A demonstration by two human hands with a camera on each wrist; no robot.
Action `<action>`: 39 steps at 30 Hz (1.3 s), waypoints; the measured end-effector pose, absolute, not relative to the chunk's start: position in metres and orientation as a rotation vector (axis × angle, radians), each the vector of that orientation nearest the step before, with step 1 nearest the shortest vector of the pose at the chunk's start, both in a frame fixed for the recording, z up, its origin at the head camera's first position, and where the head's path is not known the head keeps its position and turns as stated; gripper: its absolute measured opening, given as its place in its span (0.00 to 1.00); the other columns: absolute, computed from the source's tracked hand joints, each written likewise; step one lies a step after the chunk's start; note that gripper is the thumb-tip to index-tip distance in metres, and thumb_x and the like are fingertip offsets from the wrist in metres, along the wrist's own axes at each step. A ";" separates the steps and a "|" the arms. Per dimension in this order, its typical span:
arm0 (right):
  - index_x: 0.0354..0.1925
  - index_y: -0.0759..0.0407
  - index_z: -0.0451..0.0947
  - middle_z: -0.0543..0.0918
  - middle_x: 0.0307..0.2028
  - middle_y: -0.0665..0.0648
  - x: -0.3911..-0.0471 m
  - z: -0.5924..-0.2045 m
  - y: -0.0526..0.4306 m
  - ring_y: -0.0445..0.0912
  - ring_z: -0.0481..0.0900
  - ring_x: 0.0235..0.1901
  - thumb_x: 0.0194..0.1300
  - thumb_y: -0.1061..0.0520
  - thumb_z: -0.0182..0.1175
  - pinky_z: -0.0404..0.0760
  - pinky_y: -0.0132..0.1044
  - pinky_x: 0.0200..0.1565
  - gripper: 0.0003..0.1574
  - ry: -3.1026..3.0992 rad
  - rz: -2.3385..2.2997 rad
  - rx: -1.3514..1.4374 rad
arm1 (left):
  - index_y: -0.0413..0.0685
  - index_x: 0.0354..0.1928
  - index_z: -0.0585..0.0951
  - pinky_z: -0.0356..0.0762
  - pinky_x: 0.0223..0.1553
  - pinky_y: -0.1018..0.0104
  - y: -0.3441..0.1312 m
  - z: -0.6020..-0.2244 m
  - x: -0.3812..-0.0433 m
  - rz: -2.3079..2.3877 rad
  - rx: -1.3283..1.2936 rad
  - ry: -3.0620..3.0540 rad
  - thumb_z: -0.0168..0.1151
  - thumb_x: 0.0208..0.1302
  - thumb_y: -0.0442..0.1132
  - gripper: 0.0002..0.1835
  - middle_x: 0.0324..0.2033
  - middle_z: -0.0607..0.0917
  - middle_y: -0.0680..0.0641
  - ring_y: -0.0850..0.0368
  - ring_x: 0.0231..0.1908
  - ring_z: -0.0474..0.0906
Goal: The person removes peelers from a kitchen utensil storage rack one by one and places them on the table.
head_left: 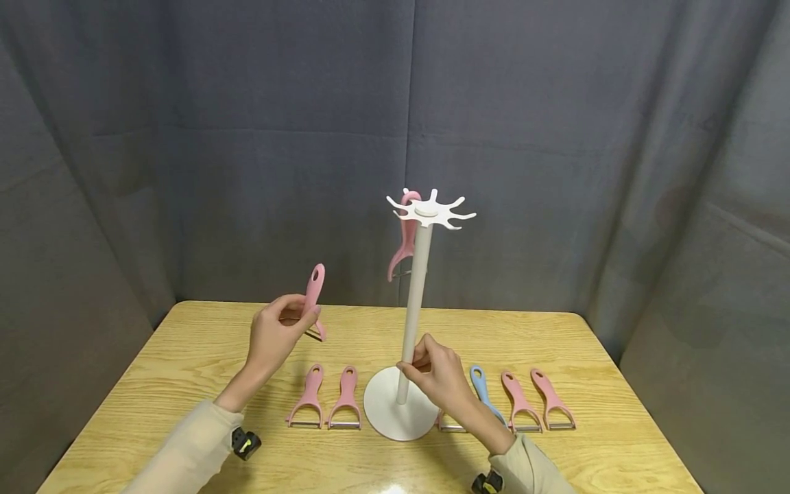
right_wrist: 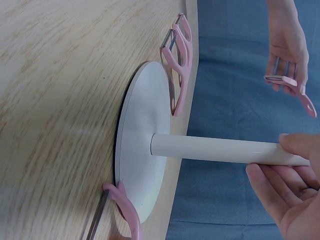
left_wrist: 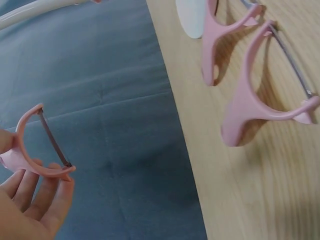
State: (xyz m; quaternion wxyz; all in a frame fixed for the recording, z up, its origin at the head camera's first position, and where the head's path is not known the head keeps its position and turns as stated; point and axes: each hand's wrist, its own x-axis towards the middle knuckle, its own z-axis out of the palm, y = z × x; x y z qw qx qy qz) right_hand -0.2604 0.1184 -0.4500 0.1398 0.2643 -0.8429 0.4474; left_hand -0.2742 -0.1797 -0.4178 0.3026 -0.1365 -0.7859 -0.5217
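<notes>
My left hand (head_left: 276,334) pinches a pink peeler (head_left: 314,288) above the table, its holed handle end pointing up and the blade low. In the left wrist view the fingers grip that peeler (left_wrist: 31,162) near its curved fork. The thumb and fingers of my right hand (head_left: 439,370) hold the pole of a white stand (head_left: 417,288) low down, above its round base (head_left: 395,418). Another pink peeler (head_left: 407,233) hangs by its handle hole from a left-side arm of the stand's top, partly behind the pole.
Left of the base lie two pink peelers (head_left: 310,398). To its right are a blue peeler (head_left: 484,391), two pink peelers (head_left: 549,394), and one mostly hidden by my right hand. A grey curtain (head_left: 278,137) hangs behind the wooden table (head_left: 185,357).
</notes>
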 end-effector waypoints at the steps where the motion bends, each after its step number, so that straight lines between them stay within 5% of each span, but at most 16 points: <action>1: 0.32 0.58 0.73 0.81 0.28 0.51 -0.260 -0.450 0.119 0.43 0.85 0.28 0.56 0.66 0.73 0.83 0.28 0.31 0.16 -2.432 1.291 0.765 | 0.36 0.43 0.84 0.78 0.36 0.80 -0.180 -0.419 -0.274 -1.379 -0.357 -2.090 0.73 0.58 0.34 0.12 0.32 0.86 0.43 0.60 0.32 0.82; 19: 0.31 0.58 0.73 0.82 0.28 0.51 -0.260 -0.450 0.118 0.44 0.85 0.29 0.57 0.66 0.73 0.83 0.28 0.32 0.16 -2.430 1.295 0.766 | 0.39 0.43 0.85 0.75 0.35 0.82 -0.196 -0.436 -0.269 -1.297 -0.174 -2.234 0.72 0.61 0.41 0.14 0.32 0.87 0.45 0.51 0.33 0.85; 39: 0.31 0.58 0.73 0.82 0.27 0.51 -0.260 -0.451 0.118 0.43 0.85 0.28 0.56 0.66 0.73 0.83 0.28 0.31 0.16 -2.437 1.296 0.751 | 0.41 0.44 0.85 0.80 0.39 0.53 -0.206 -0.447 -0.259 -1.170 -0.062 -2.446 0.70 0.62 0.48 0.17 0.35 0.88 0.44 0.49 0.35 0.85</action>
